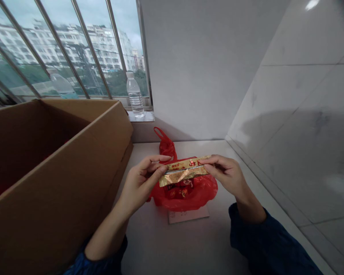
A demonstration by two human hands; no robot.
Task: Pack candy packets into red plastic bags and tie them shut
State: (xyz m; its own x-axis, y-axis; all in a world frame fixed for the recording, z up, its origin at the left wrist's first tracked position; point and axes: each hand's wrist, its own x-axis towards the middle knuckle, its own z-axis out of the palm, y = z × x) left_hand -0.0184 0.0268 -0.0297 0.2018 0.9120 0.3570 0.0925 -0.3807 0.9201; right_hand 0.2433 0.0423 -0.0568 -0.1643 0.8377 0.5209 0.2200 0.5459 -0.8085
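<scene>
A flat gold packet [185, 171] with red print is held level between both hands, above an open red plastic bag [200, 191]. My left hand [141, 181] pinches the packet's left end between thumb and fingers. My right hand [227, 172] pinches its right end the same way. Inside the red bag lie several small red-wrapped pieces [179, 190]. The bag rests on a pale counter [172, 244], partly on a white card or paper [189, 215].
A large open cardboard box [54, 172] fills the left side, something red showing inside it. A clear water bottle [135, 95] stands on the window sill, another bottle [61, 84] further left. A tiled wall [298, 126] runs along the right.
</scene>
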